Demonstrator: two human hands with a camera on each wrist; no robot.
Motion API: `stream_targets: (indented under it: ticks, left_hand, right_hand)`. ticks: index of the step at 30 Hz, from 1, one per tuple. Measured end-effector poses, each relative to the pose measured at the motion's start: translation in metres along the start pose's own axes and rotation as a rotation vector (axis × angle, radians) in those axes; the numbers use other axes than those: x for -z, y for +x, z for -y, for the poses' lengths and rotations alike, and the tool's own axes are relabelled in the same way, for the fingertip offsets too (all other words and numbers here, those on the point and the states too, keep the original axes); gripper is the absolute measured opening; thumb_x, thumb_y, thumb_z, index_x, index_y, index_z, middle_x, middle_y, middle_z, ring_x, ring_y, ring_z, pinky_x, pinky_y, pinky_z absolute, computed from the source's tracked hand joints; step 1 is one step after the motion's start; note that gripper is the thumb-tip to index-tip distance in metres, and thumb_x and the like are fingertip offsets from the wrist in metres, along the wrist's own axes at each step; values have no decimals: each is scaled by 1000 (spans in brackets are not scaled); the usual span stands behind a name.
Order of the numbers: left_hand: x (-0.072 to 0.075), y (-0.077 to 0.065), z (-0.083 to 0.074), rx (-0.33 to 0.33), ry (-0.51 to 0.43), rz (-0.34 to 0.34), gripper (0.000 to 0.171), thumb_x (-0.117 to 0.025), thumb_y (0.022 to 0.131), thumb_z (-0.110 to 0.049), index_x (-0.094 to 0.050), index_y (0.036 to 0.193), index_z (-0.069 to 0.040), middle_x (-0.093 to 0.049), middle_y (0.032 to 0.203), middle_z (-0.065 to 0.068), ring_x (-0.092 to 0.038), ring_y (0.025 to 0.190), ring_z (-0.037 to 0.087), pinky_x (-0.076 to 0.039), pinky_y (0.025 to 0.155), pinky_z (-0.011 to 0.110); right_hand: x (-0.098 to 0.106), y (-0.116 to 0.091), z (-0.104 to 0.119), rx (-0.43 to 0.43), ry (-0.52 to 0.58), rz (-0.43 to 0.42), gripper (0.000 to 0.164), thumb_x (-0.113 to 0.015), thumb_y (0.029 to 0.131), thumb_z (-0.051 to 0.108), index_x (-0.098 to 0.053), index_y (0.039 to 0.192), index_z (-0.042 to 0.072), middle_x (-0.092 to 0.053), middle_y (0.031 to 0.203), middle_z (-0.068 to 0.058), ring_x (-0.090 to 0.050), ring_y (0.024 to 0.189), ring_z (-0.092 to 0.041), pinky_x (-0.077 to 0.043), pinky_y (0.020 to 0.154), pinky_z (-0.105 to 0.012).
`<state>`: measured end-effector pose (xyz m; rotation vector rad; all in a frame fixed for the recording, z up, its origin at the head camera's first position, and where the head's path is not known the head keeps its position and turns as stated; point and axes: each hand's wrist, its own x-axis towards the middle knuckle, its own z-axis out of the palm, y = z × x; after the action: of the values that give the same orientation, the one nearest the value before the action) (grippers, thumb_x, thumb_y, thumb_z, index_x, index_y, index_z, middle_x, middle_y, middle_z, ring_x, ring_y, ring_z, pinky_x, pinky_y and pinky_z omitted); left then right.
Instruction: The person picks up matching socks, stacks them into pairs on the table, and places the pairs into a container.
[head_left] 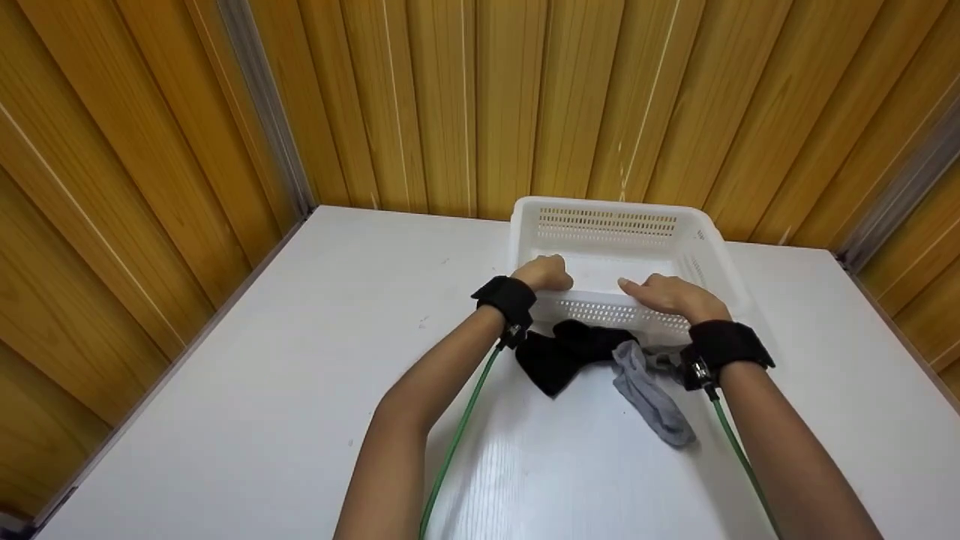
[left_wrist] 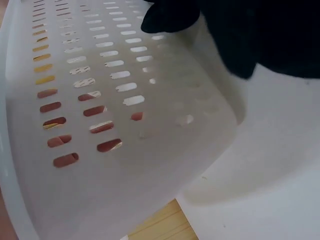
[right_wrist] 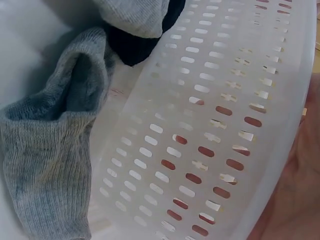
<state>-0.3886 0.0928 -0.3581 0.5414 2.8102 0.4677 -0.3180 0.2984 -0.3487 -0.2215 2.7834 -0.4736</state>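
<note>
A white plastic basket (head_left: 604, 309) with slotted walls stands toward the back of the table. My left hand (head_left: 545, 273) grips its near rim at the left, and my right hand (head_left: 671, 295) holds the same rim farther right. Through the slots of the basket wall (right_wrist: 135, 175) in the right wrist view, parts of the fingers show behind it. Just in front of the basket lie black socks (head_left: 551, 362) and a grey sock (head_left: 654, 397). A darker grey piece of cloth (head_left: 664, 360) is partly hidden by the right wrist. The grey sock (right_wrist: 47, 170) shows its open cuff in the right wrist view.
The white table (head_left: 300, 375) backs onto a wood-panelled wall (head_left: 450, 112), with further panels at left and right. Each wrist wears a black band (head_left: 506, 300) with a green cable (head_left: 461, 435) trailing toward me.
</note>
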Motion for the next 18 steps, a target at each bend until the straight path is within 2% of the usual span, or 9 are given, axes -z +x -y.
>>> stream_targets:
  ticks: [2, 4, 8, 11, 13, 15, 17, 18]
  left_hand:
    - [0, 1, -2, -7, 3, -12, 23, -51, 79, -17, -60, 97, -6, -59, 93, 8, -47, 71, 19, -38, 59, 29]
    - [2, -1, -5, -19, 15, -44, 21, -53, 78, -16, -59, 94, -5, -59, 94, 9, -48, 71, 19, -39, 59, 30]
    - [9, -12, -11, -92, 16, -158, 14, -56, 77, -15, -60, 86, -6, -61, 87, 7, -50, 70, 19, -42, 59, 32]
    - [11, -29, -16, -203, 7, -293, 16, -56, 77, -17, -62, 88, -8, -62, 86, 3, -55, 74, 18, -45, 59, 33]
    - [12, -43, -19, -272, 6, -385, 18, -56, 77, -18, -63, 91, -10, -62, 87, 0, -57, 77, 16, -46, 58, 34]
    - [13, -57, -22, -311, -20, -447, 19, -56, 77, -19, -64, 93, -12, -62, 85, -3, -57, 78, 14, -46, 57, 33]
    - [14, -69, -23, -329, -67, -479, 17, -57, 77, -19, -65, 90, -14, -62, 80, -6, -57, 75, 11, -45, 55, 31]
    - [15, -73, -24, -336, -96, -484, 15, -57, 77, -19, -66, 87, -14, -61, 77, -7, -57, 72, 10, -45, 54, 30]
  right_hand:
    - [-1, 0, -1, 12, -19, -49, 77, -22, 92, 55, -43, 124, -13, -41, 125, -33, -40, 112, -47, -31, 88, -58]
    - [-2, -2, 0, 22, -48, -139, 72, -25, 93, 52, -43, 125, -10, -39, 126, -32, -37, 112, -49, -28, 85, -65]
    - [-6, -13, 11, 93, -68, -411, 59, -37, 92, 47, -44, 127, 0, -33, 130, -25, -34, 111, -49, -25, 75, -71]
    - [-9, -28, 21, 252, -38, -621, 49, -52, 89, 36, -47, 124, 3, -37, 128, -18, -38, 109, -43, -32, 73, -64]
    - [-15, -42, 25, 376, -16, -721, 41, -61, 85, 25, -51, 118, 2, -44, 121, -15, -44, 104, -37, -37, 72, -56]
    - [-25, -58, 26, 471, -4, -770, 33, -67, 80, 15, -57, 108, 2, -52, 109, -10, -52, 95, -29, -42, 69, -47]
    - [-37, -71, 24, 523, 15, -740, 24, -69, 76, 9, -61, 98, 2, -58, 97, -7, -57, 83, -21, -46, 65, -39]
    - [-43, -75, 22, 522, 18, -703, 22, -69, 76, 8, -62, 96, 3, -60, 92, -6, -58, 78, -19, -47, 64, -37]
